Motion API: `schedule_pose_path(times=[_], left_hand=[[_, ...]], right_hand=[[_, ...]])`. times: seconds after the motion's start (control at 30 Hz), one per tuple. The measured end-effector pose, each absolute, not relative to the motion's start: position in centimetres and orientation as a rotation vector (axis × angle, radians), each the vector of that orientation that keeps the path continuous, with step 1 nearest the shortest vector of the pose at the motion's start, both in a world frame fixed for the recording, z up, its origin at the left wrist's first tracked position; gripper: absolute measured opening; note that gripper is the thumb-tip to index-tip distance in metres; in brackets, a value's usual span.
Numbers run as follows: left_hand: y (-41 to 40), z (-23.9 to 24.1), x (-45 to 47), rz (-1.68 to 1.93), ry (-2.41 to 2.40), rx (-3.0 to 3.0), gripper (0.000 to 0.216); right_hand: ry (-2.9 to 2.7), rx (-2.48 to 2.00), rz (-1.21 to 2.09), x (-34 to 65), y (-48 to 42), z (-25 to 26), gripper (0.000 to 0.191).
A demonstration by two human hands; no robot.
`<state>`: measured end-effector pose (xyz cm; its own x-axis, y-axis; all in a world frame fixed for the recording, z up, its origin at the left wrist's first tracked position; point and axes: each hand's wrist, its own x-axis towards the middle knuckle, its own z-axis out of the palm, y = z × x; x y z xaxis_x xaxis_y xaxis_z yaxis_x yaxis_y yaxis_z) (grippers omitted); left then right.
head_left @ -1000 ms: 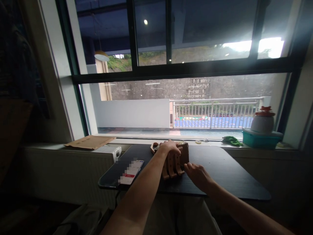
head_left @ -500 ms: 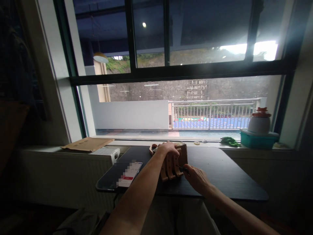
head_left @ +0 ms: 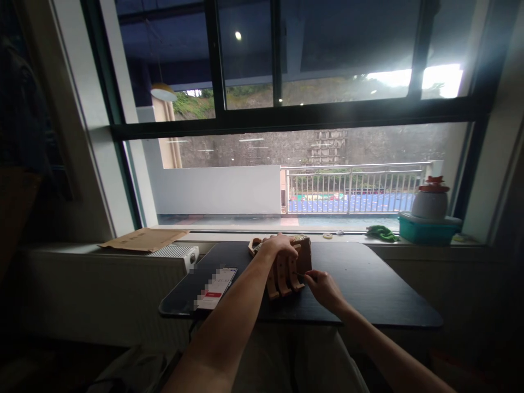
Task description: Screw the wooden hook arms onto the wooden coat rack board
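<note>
On the dark table lies a wooden piece with several curved slats (head_left: 282, 278), which have small dark holes along them. My left hand (head_left: 282, 245) is closed over the upper end of the slats, its fingers bent down over the wood. To the right, my right hand (head_left: 321, 285) pinches a thin dark rod-like tool (head_left: 301, 274), whose tip meets the rightmost slat near a hole. Whether the tip sits inside the hole, I cannot tell. Behind the slats stands a brown block-like thing (head_left: 304, 255), partly covered by my left hand. Another wooden part (head_left: 252, 245) shows left of that hand.
A phone (head_left: 216, 288) lies left of my left forearm on the black table (head_left: 368, 289). Along the sill are a brown envelope (head_left: 143, 239), a green cloth (head_left: 381, 233) and a teal box (head_left: 428, 228) bearing a white bottle (head_left: 429, 204). A radiator (head_left: 123, 278) stands at the left.
My right hand's grip has shifted to a pinch at the tool's end, and more of the tool shows. My left hand keeps its hold. The whole view has shifted slightly.
</note>
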<state>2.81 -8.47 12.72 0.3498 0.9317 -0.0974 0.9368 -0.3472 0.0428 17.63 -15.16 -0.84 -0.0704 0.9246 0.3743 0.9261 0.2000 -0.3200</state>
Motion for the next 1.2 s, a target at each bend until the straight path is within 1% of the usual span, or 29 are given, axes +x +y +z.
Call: schedule_pose_path(times=[0.07,0.13,0.2,0.3,0.4,0.47,0.6,0.73,0.9,0.93,1.0,1.07,1.2], left_hand=[[-8.5,12.8,2.8,-0.085,1.739,2.507,0.074],[-8.5,12.8,2.7,-0.083,1.733,2.509,0.074],[-8.2,12.7,2.6,-0.085,1.728,2.51,0.075],[-7.8,12.4,2.6,-0.088,1.735,2.507,0.077],[-7.6,12.2,2.6,-0.084,1.749,2.506,0.078],[-7.6,12.2,2.6,-0.083,1.748,2.511,0.077],[-8.0,12.4,2.6,-0.088,1.731,2.518,0.076],[-8.4,12.7,2.7,-0.084,1.726,2.516,0.075],[-8.3,12.7,2.7,-0.093,1.749,2.498,0.074],[-8.3,12.7,2.6,-0.093,1.755,2.495,0.075],[-8.0,12.5,2.6,-0.09,1.761,2.493,0.076],[-7.8,12.4,2.6,-0.086,1.762,2.493,0.077],[-7.6,12.2,2.6,-0.079,1.777,2.485,0.079]], right_hand=[[-1.976,-1.711,0.037,17.9,-14.8,-0.7,0.035],[-1.997,-1.71,0.02,18.1,-14.8,-0.2,0.031],[-2.047,-1.699,-0.045,18.3,-15.2,0.5,0.029],[-2.193,-1.616,-0.196,18.4,-16.3,1.4,0.035],[-2.352,-1.513,-0.334,18.2,-17.2,1.8,0.034],[-2.4,-1.481,-0.364,18.0,-17.5,1.6,0.031],[-2.348,-1.525,-0.326,17.6,-17.4,0.5,0.029],[-2.14,-1.655,-0.197,17.6,-16.9,-1.1,0.027],[-1.956,-1.745,0.004,18.0,-16.0,-1.9,0.041],[-1.949,-1.748,0.02,18.1,-16.0,-1.8,0.04],[-1.943,-1.752,0.026,18.3,-16.2,-1.4,0.033],[-1.991,-1.739,-0.036,18.4,-16.7,-0.7,0.03],[-2.3,-1.598,-0.407,18.5,-17.4,0.3,0.04]])
